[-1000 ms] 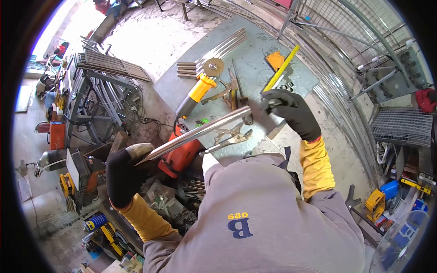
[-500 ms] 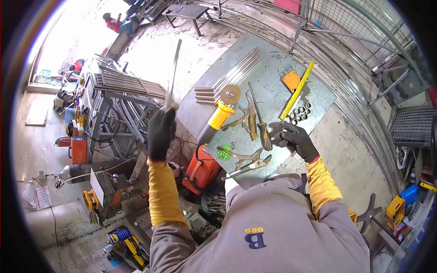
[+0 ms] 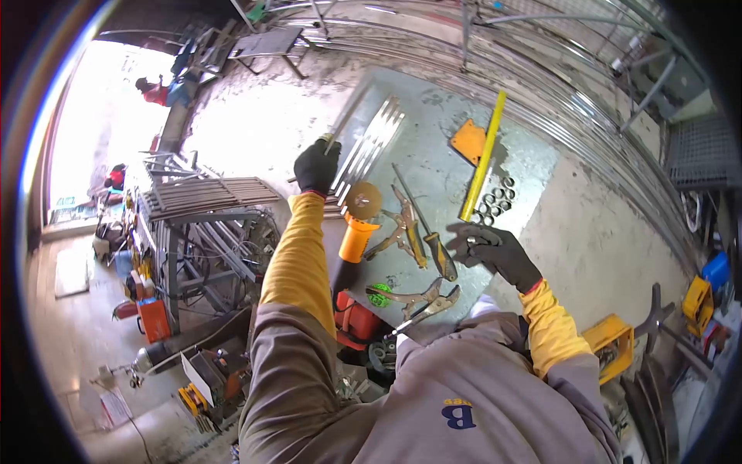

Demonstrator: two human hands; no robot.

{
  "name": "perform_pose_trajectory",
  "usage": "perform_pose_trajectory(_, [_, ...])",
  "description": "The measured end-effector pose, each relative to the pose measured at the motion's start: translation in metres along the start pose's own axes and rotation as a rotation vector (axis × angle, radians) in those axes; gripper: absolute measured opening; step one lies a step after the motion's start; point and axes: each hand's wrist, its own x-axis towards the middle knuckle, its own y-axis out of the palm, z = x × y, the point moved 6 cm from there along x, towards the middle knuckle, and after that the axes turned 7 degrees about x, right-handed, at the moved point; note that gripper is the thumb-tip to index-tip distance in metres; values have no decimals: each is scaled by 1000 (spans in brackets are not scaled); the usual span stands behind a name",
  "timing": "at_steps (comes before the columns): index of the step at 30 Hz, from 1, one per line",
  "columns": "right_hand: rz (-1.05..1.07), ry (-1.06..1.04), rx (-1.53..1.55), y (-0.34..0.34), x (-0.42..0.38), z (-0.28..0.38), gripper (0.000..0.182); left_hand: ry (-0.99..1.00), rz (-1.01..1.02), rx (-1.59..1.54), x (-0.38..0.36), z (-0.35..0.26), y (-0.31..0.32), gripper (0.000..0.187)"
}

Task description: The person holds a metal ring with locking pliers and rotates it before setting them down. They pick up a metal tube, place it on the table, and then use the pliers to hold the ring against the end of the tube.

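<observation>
My left hand (image 3: 317,166), in a black glove, is closed round a thin metal bar (image 3: 345,117) that points up and away over the table's far left edge. My right hand (image 3: 498,254), also gloved, hovers over the near right side with its fingers curled round what looks like a small metal ring (image 3: 471,241). Just beyond it lie several short metal rings (image 3: 495,203) and a yellow bar (image 3: 484,158). A long thin tool with a yellow-black handle (image 3: 440,257) and locking clamps (image 3: 403,232) lie left of my right hand. An angle grinder (image 3: 358,236) sits below my left hand.
Several metal bars (image 3: 371,143) lie on the metal-topped table (image 3: 433,100) beside an orange magnetic square (image 3: 467,142). More locking pliers (image 3: 433,301) rest at the near edge. A steel rack (image 3: 209,197) stands left; long pipes (image 3: 572,116) line the right. A person (image 3: 158,91) is far off.
My left hand has moved right and forward with the bar, from left of the table to over its left edge. My right hand stays near the rings. The view has shifted.
</observation>
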Motion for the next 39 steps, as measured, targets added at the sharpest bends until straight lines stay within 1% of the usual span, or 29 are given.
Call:
perform_pose_trajectory(2, [41,-15,-36,-5,3,-6,56,46,61,107,17,9,32,47])
perform_pose_trajectory(4, [63,-13,-38,-9,3,-9,57,5,233,75,17,4,41,50])
perform_pose_trajectory(6, [70,-43,-12,-12,5,-14,54,85,195,84,14,-4,38,51])
perform_pose_trajectory(8, [64,-44,-76,-11,3,-9,54,129,232,81,26,11,51,53])
perform_pose_trajectory(9, [65,-29,-73,-10,0,-10,54,37,204,-124,3,-11,9,55])
perform_pose_trajectory(10, [63,-43,-97,-8,0,-7,54,-3,164,-65,1,-3,2,56])
perform_pose_trajectory(12, [76,-52,-117,-5,3,-6,54,-141,77,-289,-43,-20,-59,45])
perform_pose_trajectory(14, [61,-53,-141,-6,3,-9,54,100,-329,-488,-103,-19,-87,34])
perform_pose_trajectory(15, [96,-77,-128,-5,3,-8,54,73,-350,-411,-145,-30,-108,32])
perform_pose_trajectory(16, [80,-62,-130,-4,2,-8,52,45,-370,-332,-190,-50,-130,33])
perform_pose_trajectory(18, [38,-41,-218,-3,1,-6,51,-182,-255,-737,-277,-53,-106,40])
perform_pose_trajectory(20, [42,-24,-219,-4,5,-14,50,-33,-42,-512,-342,-69,-86,53])
perform_pose_trajectory(22, [3,-63,-106,-12,10,-21,49,-95,276,-220,-397,-83,-57,76])
perform_pose_trajectory(23, [-22,-45,-76,-18,11,-25,49,-79,298,-162,-414,-92,-49,84])
perform_pose_trajectory(24, [2,-34,-96,-12,10,-25,49,-66,321,-104,-427,-99,-44,91])
perform_pose_trajectory(25, [-28,-47,-102,-6,7,-23,49,-30,297,-167,-428,-108,-53,94])
perform_pose_trajectory(26, [-58,-65,-108,-1,7,-20,49,-56,274,-170,-431,-105,-50,94])
perform_pose_trajectory(27, [36,-110,-102,9,10,-18,53,-50,213,-108,-432,-102,-45,93])
perform_pose_trajectory(28, [55,-108,-120,12,9,-19,53,-41,155,-47,-424,-102,-51,93])
perform_pose_trajectory(29, [50,-84,-48,10,8,-20,54,25,102,-9,-417,-104,-59,87])
perform_pose_trajectory(30, [46,-60,25,8,8,-23,56,7,83,-11,-409,-102,-61,87])
perform_pose_trajectory(31, [58,-60,73,10,11,-23,62,67,153,-29,-402,-105,-58,85])
perform_pose_trajectory(32, [82,-59,58,11,11,-23,62,128,221,-45,-401,-109,-55,82])
perform_pose_trajectory(33, [69,-50,73,15,7,-22,63,116,197,-18,-402,-112,-52,62])
perform_pose_trajectory(36, [68,-71,89,24,-2,-16,67,103,153,34,-404,-123,-47,56])
perform_pose_trajectory(38, [77,-83,39,32,-11,-14,67,143,103,59,-403,-131,-51,55])
perform_pose_trajectory(39, [87,-80,46,34,-16,-13,66,161,85,16,-404,-133,-50,51])
